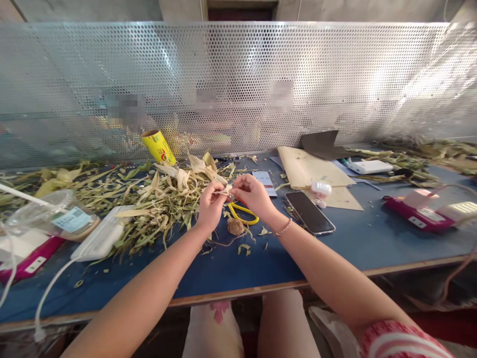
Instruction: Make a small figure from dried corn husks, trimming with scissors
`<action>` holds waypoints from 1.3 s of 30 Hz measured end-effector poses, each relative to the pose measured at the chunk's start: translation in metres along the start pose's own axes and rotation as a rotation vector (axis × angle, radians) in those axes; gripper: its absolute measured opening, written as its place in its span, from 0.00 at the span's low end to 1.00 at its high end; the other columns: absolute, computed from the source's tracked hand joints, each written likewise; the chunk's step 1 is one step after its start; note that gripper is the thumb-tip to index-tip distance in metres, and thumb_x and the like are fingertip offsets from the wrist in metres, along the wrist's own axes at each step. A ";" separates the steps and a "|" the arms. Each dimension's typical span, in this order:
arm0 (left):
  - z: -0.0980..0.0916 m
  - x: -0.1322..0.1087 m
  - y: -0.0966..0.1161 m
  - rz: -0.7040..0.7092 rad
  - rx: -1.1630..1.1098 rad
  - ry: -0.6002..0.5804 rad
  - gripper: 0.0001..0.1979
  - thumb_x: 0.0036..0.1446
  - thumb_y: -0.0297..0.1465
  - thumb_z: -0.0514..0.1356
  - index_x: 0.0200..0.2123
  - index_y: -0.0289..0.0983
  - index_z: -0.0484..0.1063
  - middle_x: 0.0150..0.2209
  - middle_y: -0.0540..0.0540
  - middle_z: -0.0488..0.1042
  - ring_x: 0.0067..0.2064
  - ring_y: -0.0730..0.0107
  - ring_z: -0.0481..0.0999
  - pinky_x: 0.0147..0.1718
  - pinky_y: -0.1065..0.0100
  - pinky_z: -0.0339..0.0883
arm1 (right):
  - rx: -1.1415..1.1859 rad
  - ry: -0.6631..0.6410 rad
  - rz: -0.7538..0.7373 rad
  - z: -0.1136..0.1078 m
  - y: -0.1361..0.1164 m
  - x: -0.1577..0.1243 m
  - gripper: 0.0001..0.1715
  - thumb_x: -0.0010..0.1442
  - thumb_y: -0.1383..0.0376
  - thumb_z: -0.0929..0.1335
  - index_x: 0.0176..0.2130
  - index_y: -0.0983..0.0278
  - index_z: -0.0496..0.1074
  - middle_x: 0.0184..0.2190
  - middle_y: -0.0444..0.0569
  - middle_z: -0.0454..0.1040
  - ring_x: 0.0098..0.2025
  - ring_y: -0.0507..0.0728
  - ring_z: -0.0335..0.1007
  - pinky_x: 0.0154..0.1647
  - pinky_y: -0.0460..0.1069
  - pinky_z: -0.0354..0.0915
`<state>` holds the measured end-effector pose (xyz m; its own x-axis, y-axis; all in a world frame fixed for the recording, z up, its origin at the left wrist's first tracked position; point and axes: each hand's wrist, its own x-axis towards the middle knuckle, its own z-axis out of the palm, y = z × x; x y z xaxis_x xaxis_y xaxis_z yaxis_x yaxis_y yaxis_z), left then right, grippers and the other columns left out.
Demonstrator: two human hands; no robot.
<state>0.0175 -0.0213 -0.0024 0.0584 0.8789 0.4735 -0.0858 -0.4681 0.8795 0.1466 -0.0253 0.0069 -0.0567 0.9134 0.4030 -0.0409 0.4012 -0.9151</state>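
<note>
Both hands meet above the middle of the blue table (238, 273). My left hand (211, 205) is closed, its fingertips pinching a pale dried husk piece (227, 190). From the other side my right hand (254, 195) pinches the same piece between thumb and finger. Just below them lie yellow-handled scissors (249, 219), their blades hidden, and a small ball of brown twine (235, 226) with a loose strand. A heap of dried husks and stalks (160, 211) spreads to the left of my hands.
Behind stands a perforated metal screen (238, 64), with a yellow tube (158, 146) before it. To the right lie a black phone (310, 213), an earbud case (321, 189), brown paper (309, 169) and a magenta device (419, 214). A plastic cup (72, 219) and white power bank (102, 236) sit left.
</note>
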 end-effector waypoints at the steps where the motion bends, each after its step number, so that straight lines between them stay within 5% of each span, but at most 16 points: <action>1: 0.000 0.000 0.000 -0.011 -0.017 0.000 0.08 0.45 0.31 0.60 0.22 0.37 0.61 0.21 0.55 0.63 0.22 0.77 0.68 0.24 0.73 0.64 | 0.018 -0.012 -0.012 -0.001 0.001 0.000 0.14 0.44 0.63 0.69 0.34 0.62 0.64 0.22 0.40 0.67 0.24 0.49 0.62 0.27 0.46 0.60; 9: -0.001 0.002 -0.007 -0.073 -0.100 0.003 0.08 0.44 0.32 0.60 0.23 0.37 0.62 0.21 0.54 0.63 0.23 0.78 0.65 0.26 0.73 0.63 | 0.035 -0.181 -0.039 -0.004 -0.003 -0.002 0.15 0.50 0.61 0.67 0.39 0.63 0.68 0.27 0.43 0.69 0.30 0.50 0.66 0.34 0.48 0.65; 19: 0.002 -0.001 0.003 -0.037 0.077 -0.065 0.04 0.43 0.27 0.59 0.22 0.38 0.64 0.21 0.54 0.64 0.23 0.76 0.67 0.26 0.72 0.63 | -0.021 -0.023 0.023 0.001 -0.005 -0.004 0.12 0.48 0.57 0.66 0.26 0.64 0.68 0.20 0.42 0.65 0.23 0.49 0.61 0.25 0.46 0.62; 26: 0.006 -0.002 -0.002 -0.116 0.015 -0.066 0.03 0.43 0.27 0.58 0.22 0.37 0.63 0.22 0.53 0.65 0.25 0.75 0.67 0.27 0.71 0.64 | -0.006 0.045 0.053 0.004 0.001 -0.004 0.11 0.49 0.57 0.65 0.28 0.63 0.65 0.19 0.40 0.63 0.22 0.49 0.59 0.23 0.45 0.61; 33: 0.015 -0.006 -0.002 -0.248 -0.157 0.017 0.08 0.40 0.26 0.58 0.21 0.37 0.58 0.20 0.56 0.62 0.23 0.79 0.65 0.25 0.74 0.62 | -0.258 0.112 -0.086 0.004 0.013 -0.004 0.09 0.54 0.59 0.62 0.31 0.62 0.66 0.21 0.41 0.64 0.22 0.49 0.59 0.26 0.45 0.58; 39: 0.017 -0.006 0.002 -0.290 -0.211 0.012 0.07 0.39 0.26 0.58 0.21 0.36 0.59 0.20 0.56 0.63 0.22 0.80 0.65 0.25 0.74 0.61 | -0.192 0.100 -0.073 0.003 0.012 -0.004 0.09 0.54 0.58 0.62 0.31 0.61 0.65 0.19 0.40 0.63 0.20 0.49 0.58 0.23 0.45 0.58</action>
<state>0.0337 -0.0293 -0.0031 0.0988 0.9741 0.2034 -0.2709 -0.1704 0.9474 0.1437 -0.0239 -0.0054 0.0389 0.8800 0.4733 0.1498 0.4632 -0.8735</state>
